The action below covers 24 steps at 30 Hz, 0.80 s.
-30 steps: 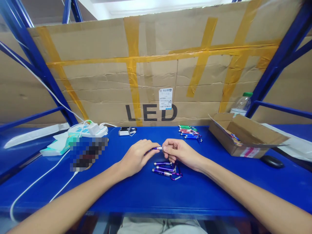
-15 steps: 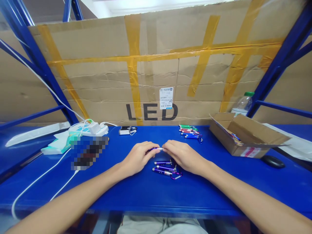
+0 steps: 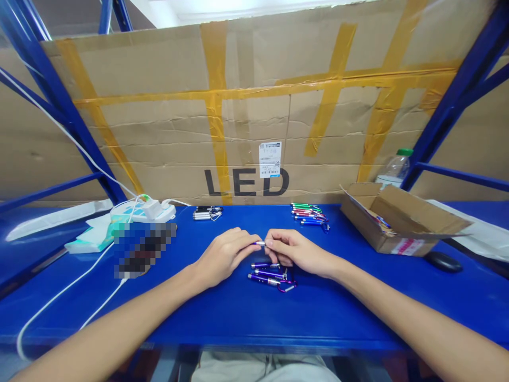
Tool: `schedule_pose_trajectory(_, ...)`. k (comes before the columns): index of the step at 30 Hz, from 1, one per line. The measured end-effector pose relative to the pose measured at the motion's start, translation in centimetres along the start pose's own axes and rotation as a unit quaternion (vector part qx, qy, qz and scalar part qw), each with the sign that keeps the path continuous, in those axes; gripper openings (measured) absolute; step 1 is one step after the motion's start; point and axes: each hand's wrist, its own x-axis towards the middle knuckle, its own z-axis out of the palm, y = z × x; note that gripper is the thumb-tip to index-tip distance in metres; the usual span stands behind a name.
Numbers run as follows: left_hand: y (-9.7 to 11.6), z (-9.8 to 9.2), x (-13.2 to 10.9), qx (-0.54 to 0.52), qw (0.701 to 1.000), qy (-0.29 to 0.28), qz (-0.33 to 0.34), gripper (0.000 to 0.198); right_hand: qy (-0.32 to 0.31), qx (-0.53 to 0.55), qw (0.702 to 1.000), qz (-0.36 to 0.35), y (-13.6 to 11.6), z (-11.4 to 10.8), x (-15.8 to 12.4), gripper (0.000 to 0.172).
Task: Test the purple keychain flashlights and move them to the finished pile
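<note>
A slim purple tube lies between the person's two hands, roughly level and held from both sides. The left hand grasps it from the left, thumb and fingers closed along its body, so that most of its length is hidden and only a short stretch with a silvery end shows. The right hand pinches that end between thumb and forefinger, its other fingers curled below. On the blue table, nearer the person than the held piece, rest three loose tubes, also purple, side by side; the farthest is just below the right hand's curled fingers, and whether they touch it cannot be told. A purple clip lies at the right end of the nearest one. Farther back, well apart from both hands, are a row of black and silver tubes to the left and a group of green, red and blue tubes to the right. A cardboard box with spread flaps sits beyond the right hand, with a black mouse beside it and a green-capped bottle behind.
</note>
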Motion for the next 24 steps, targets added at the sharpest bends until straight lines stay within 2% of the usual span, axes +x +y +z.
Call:
schedule_pose_trajectory(6,0.0,0.0,0.0,0.014,0.999,0.013,0.030,0.025,-0.014,0.086,0.995,0.038,-0.3,0.0,-0.2,0.042)
schedule_pose_trajectory(12,0.1,-0.1,0.1,0.021,0.999,0.027,0.031,0.026,-0.019,0.097,0.993,0.059,-0.2,-0.2,-0.1,0.044)
schedule_pose_trajectory(14,0.0,0.0,0.2,0.012,0.999,0.031,0.005,0.026,0.017,0.031,0.999,0.037,0.2,-0.5,0.0,0.047)
schedule_pose_trajectory(16,-0.1,0.1,0.2,-0.006,0.999,0.033,-0.031,0.026,0.095,-0.122,0.988,-0.021,0.7,-1.3,0.1,0.042)
schedule_pose_trajectory(18,-0.3,0.1,0.2,-0.025,0.997,0.032,-0.062,0.026,0.177,-0.327,0.925,-0.084,1.3,-2.2,0.1,0.023)
schedule_pose_trajectory(20,-0.4,0.2,0.2,-0.035,0.996,0.032,-0.082,0.025,0.177,-0.450,0.870,-0.092,1.8,-3.1,0.0,0.004)
schedule_pose_trajectory(21,-0.5,0.2,0.2,-0.037,0.995,0.032,-0.088,0.024,0.165,-0.484,0.856,-0.079,2.0,-3.6,-0.1,0.002)
schedule_pose_trajectory(24,-0.6,0.2,0.2,-0.040,0.994,0.031,-0.101,0.022,0.127,-0.529,0.838,-0.052,2.5,-4.4,-0.3,0.005)
